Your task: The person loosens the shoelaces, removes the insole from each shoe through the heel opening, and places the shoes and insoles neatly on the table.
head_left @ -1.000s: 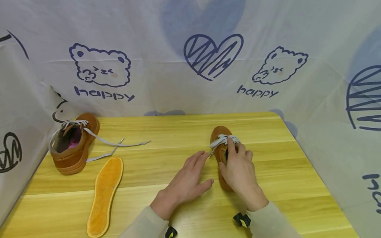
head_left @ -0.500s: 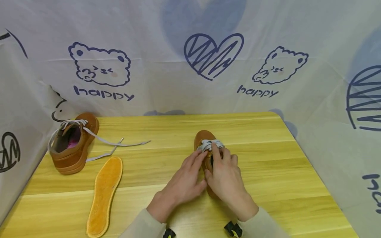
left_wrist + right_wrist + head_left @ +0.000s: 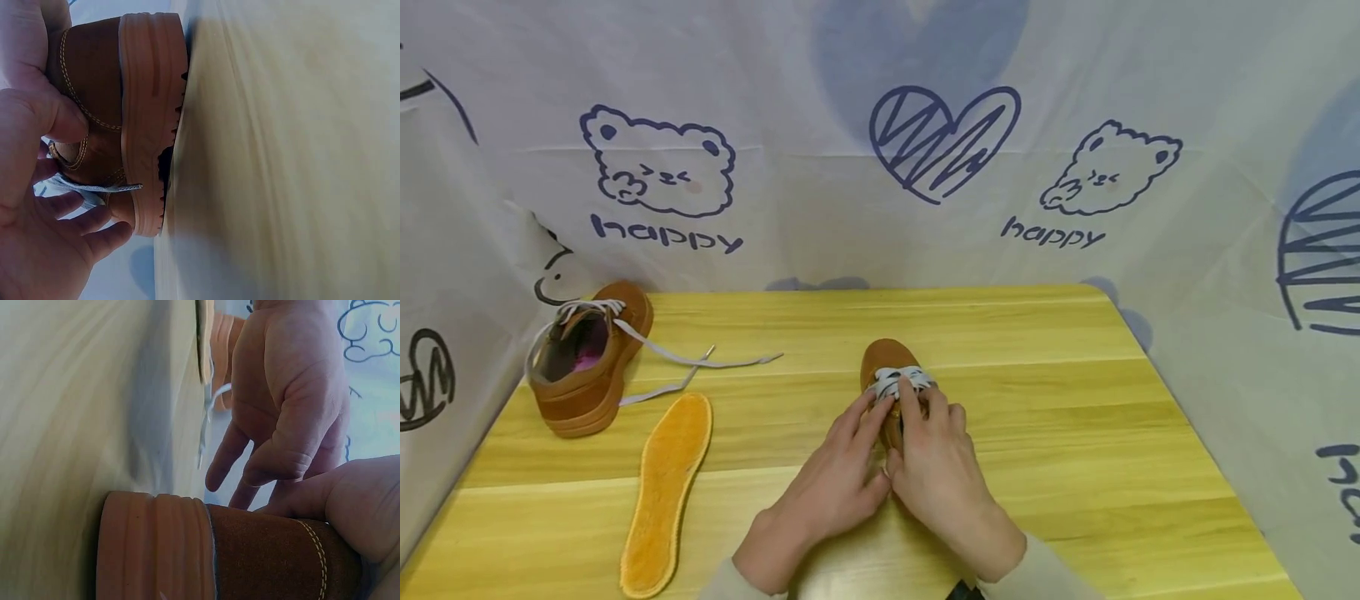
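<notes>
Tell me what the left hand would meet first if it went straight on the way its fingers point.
Likely the brown shoe beside the left hand, near the shoe's pale laces. The fingertips look very close in the head view; whether they touch is unclear.

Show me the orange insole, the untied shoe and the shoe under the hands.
Orange insole (image 3: 662, 492), head view: middle of its top.
Untied shoe (image 3: 604, 379), head view: its brown side.
Other shoe (image 3: 149, 125), left wrist view: side of its sole.
</notes>
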Demonstrator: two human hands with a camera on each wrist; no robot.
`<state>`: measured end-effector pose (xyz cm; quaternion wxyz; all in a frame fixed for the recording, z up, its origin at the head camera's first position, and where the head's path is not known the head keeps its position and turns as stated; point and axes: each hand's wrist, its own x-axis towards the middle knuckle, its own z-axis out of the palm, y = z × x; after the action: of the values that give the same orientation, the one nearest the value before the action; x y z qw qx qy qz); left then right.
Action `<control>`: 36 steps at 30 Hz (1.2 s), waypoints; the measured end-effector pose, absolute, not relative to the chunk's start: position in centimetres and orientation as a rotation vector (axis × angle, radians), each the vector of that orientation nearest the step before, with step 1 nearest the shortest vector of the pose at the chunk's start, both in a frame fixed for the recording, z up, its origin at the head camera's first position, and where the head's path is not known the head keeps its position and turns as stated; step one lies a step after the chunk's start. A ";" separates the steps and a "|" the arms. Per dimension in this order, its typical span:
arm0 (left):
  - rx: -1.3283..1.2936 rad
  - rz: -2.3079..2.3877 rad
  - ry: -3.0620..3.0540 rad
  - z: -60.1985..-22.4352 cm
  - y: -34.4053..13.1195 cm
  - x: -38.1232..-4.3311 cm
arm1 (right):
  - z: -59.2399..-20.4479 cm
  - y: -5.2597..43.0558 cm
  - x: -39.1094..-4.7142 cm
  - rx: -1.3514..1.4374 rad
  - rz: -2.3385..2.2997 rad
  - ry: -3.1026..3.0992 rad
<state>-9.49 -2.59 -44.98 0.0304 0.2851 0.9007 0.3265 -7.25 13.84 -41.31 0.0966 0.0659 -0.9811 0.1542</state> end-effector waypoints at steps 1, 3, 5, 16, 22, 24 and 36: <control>0.866 1.006 2.779 -45.0 -2.9 -9.4 | -41.3 13.6 -7.2 0.208 0.457 -2.905; 0.857 1.010 2.781 -45.0 -3.3 -9.2 | -41.3 13.2 -7.0 0.224 0.448 -2.907; 0.849 1.018 2.782 -45.1 -3.7 -9.0 | -41.3 12.9 -6.9 0.236 0.442 -2.911; 0.843 1.095 2.742 -45.1 -4.5 -7.7 | -40.9 12.3 -5.7 0.261 0.419 -2.953; 0.822 1.127 2.720 -45.0 -4.9 -7.6 | -40.4 12.5 -5.2 0.285 0.507 -2.977; 0.811 1.141 2.716 -45.0 -5.0 -7.6 | -40.2 12.6 -5.2 0.281 0.576 -2.991; 0.691 1.300 2.717 -44.8 -5.0 -7.6 | -39.8 15.2 -5.7 0.172 0.934 -2.950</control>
<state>-7.56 -4.97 -44.77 0.0255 0.2235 0.8790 0.4205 -5.68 15.22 -39.79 0.0214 0.0556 -0.9517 0.3012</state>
